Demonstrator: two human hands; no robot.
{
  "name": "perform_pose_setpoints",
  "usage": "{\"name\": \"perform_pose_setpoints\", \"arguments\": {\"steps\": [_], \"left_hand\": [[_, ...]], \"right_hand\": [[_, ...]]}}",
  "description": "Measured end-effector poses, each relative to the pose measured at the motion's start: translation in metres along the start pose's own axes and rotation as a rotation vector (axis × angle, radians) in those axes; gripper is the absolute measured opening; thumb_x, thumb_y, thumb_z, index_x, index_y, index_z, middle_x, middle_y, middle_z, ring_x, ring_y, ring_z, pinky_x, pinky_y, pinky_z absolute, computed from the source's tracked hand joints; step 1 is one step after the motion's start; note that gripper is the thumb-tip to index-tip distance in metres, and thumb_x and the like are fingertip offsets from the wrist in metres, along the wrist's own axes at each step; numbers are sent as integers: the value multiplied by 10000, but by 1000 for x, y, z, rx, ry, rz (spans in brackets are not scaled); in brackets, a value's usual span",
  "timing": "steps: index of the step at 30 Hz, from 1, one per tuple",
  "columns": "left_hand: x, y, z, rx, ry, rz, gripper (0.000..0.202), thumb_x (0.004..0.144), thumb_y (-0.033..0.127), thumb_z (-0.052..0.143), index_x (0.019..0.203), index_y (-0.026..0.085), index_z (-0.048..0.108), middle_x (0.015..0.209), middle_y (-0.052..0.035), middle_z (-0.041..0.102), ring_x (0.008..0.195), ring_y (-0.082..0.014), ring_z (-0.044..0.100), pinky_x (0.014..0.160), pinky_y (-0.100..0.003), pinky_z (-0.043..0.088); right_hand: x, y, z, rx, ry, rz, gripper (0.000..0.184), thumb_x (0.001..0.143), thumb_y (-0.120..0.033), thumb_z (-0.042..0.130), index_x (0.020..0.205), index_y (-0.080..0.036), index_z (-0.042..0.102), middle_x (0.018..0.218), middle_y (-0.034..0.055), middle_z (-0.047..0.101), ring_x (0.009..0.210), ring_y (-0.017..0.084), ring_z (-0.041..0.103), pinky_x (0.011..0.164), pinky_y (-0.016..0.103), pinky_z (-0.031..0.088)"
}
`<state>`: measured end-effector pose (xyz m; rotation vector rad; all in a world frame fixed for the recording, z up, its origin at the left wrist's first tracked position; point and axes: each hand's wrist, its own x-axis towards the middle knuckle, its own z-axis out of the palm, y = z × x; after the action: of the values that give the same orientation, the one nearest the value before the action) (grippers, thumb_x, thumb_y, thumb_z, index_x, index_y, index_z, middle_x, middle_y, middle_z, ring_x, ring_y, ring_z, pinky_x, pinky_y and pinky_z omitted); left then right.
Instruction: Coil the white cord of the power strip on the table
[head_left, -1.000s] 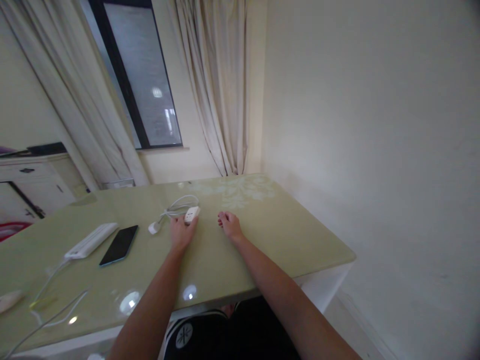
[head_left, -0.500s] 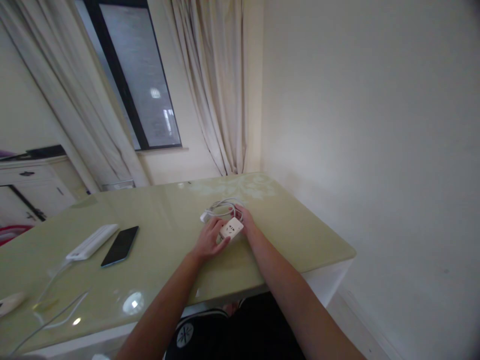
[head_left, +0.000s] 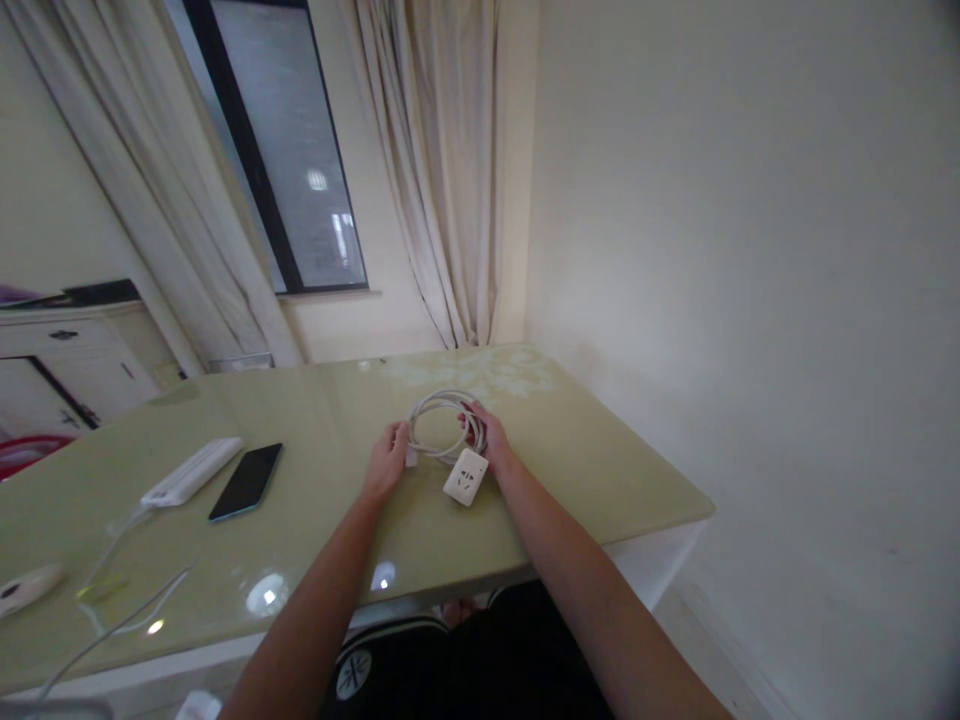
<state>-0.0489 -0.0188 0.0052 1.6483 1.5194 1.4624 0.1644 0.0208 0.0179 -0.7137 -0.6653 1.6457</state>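
A white cable (head_left: 442,397) is looped into a coil above the table, between my two hands. My right hand (head_left: 490,437) is closed around the coil's right side. On the coil's left side, my left hand (head_left: 389,455) pinches the cable, and a small white piece, perhaps the plug, shows just below its fingers. A white socket block (head_left: 466,476) with several slots faces me, tilted, beside my right hand's fingers at the near side of the coil.
The glossy pale green table (head_left: 600,470) bears a black phone (head_left: 247,482) and a long white power strip (head_left: 193,472) on the left. A white cord (head_left: 120,627) and a whitish rounded object (head_left: 28,590) lie at the near left. A wall (head_left: 750,300) rises on the right.
My left hand has let go of the socket block and moved left to the coil's left side. The block now hangs lower and more tilted. My right hand has kept its hold.
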Motion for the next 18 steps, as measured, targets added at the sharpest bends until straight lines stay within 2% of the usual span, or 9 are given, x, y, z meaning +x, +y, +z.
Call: {"name": "perform_pose_setpoints", "arguments": {"steps": [2,4,7,10,14,18], "left_hand": [[-1,0,0,-63,-98,-35,573,889,711,502,969,176,694,829,-89,723,735,-232,628,687,-332,469],[-2,2,3,-144,-97,-50,596,827,746,571,929,174,702,783,-83,726,661,-205,600,619,-299,437],[-1,5,7,-302,-75,-95,618,750,741,669,965,163,715,835,-91,745,651,-182,604,580,-266,418],[2,5,7,-474,-75,-211,632,752,729,659,982,145,721,886,-104,750,653,-185,630,581,-272,447],[3,9,4,-670,-102,-307,501,811,570,611,1004,123,728,796,-77,729,627,-171,620,587,-273,474],[-1,18,4,-865,-141,-327,399,729,332,656,1072,142,731,865,-50,727,639,-136,611,570,-242,483]], "right_hand": [[0,0,0,0,9,1,193,938,-316,636,908,-150,728,663,14,737,440,77,578,367,143,410],[0,1,1,6,29,-8,178,925,-317,663,895,-155,729,694,19,749,461,79,596,381,143,421],[2,2,1,15,71,-4,163,908,-320,690,892,-161,724,747,26,767,496,86,623,401,150,434],[3,3,1,36,112,22,150,906,-305,688,886,-159,717,751,28,770,512,93,633,410,159,438],[2,4,3,89,131,30,112,908,-248,669,874,-149,711,736,25,766,511,87,625,416,162,443],[1,2,3,139,135,37,114,905,-245,668,860,-147,706,715,15,758,491,86,610,410,170,455]]}}
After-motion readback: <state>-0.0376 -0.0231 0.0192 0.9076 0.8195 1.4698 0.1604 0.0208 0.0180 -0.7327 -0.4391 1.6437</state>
